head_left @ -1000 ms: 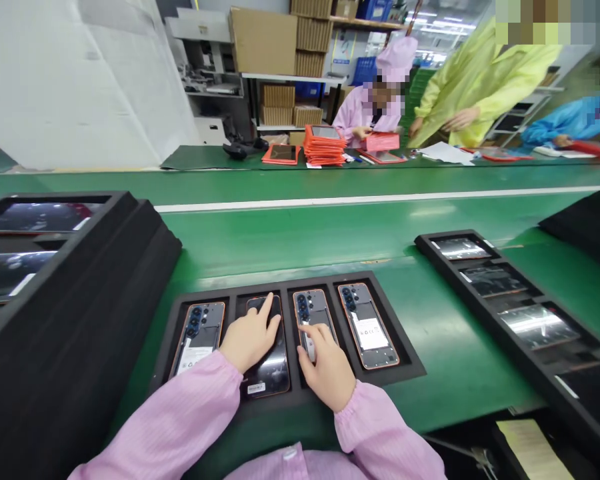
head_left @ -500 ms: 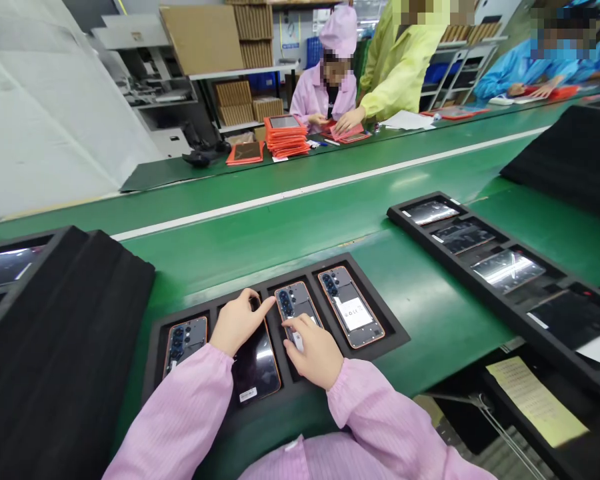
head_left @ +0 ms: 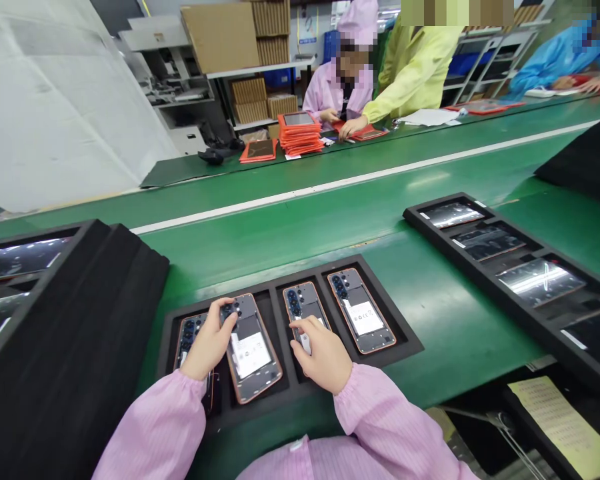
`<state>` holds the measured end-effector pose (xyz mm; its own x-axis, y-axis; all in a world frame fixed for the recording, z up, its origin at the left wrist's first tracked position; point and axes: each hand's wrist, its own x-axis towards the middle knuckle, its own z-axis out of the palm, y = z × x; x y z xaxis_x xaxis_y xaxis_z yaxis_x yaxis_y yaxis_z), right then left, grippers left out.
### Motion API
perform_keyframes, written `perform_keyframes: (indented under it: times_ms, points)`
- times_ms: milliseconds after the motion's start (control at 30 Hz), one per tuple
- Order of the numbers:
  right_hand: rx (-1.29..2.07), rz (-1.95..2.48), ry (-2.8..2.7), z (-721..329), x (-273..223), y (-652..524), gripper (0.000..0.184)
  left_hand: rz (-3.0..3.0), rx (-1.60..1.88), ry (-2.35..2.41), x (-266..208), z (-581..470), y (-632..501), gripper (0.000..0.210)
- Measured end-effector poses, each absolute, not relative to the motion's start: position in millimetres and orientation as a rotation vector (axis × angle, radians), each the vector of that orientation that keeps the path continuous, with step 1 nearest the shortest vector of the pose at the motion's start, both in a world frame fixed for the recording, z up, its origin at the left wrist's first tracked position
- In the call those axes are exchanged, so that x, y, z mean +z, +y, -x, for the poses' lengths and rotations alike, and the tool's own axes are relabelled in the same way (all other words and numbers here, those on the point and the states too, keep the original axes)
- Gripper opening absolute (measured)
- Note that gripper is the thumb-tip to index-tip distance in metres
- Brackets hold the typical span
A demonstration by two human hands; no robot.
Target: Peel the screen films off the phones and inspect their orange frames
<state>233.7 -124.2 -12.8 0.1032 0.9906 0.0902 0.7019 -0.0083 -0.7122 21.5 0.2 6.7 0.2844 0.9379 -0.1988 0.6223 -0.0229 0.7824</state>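
Note:
My left hand (head_left: 211,341) grips the upper left edge of an opened smartphone (head_left: 254,353), thumb over its camera end. The phone is tilted above the second slot of a black foam tray (head_left: 395,320). Its inner back faces up, with blue-ringed lenses, a white battery label and an orange frame. My right hand (head_left: 324,350) is over the third phone (head_left: 305,303), fingers loosely curled and thumb apart from them; whether it touches that phone I cannot tell. A fourth phone (head_left: 363,310) lies in the right slot. The first phone (head_left: 189,328) is partly hidden by my left hand.
A stack of black foam trays (head_left: 100,320) with phones stands at the left. Another long tray (head_left: 485,247) of phones lies at the right. A yellow paper (head_left: 565,427) is below it. Across the green bench (head_left: 330,207), co-workers handle orange-edged items beside a stack (head_left: 300,137).
The phone in my left hand has turned over, from dark screen side up to inner back side up. My left hand has moved left. My right hand stays over the third phone.

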Motion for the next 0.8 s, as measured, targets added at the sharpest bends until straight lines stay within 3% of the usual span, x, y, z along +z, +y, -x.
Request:
perform_keyframes:
  times_ms: [167, 300, 467, 567, 633, 700, 800]
  points:
    - [0.599, 1.762, -1.631, -233.6, -15.4, -124.3, 0.031, -2.013, 0.354, 1.437, -3.2, -45.4, -19.4, 0.059]
    - [0.668, 1.693, -1.558, -233.2, -17.2, -127.2, 0.035, -2.489, 0.409, 1.464, -1.5, -40.6, -30.0, 0.053]
    - [0.798, 1.672, -1.358, -280.7, 9.4, -130.5, 0.06, -2.454, 0.275, 1.963, 6.6, 13.3, -21.2, 0.057]
    - [0.457, 2.096, -1.364, -341.1, 35.1, -115.7, 0.068, -2.003, -0.019, 2.213, 5.9, 39.2, -13.3, 0.071]
    - [0.201, 2.555, -1.362, -378.4, 45.4, -95.6, 0.062, -1.852, -0.106, 2.167, 9.7, 42.3, -6.2, 0.078]
    - [0.279, 2.857, -1.298, -401.8, 46.6, -71.2, 0.063, -1.814, -0.145, 2.13, 18.5, 37.9, 4.4, 0.083]
    - [0.456, 2.926, -1.39, -409.7, 35.8, -43.1, 0.07, -1.767, -0.13, 2.06, 32.1, 33.5, 23.6, 0.085]
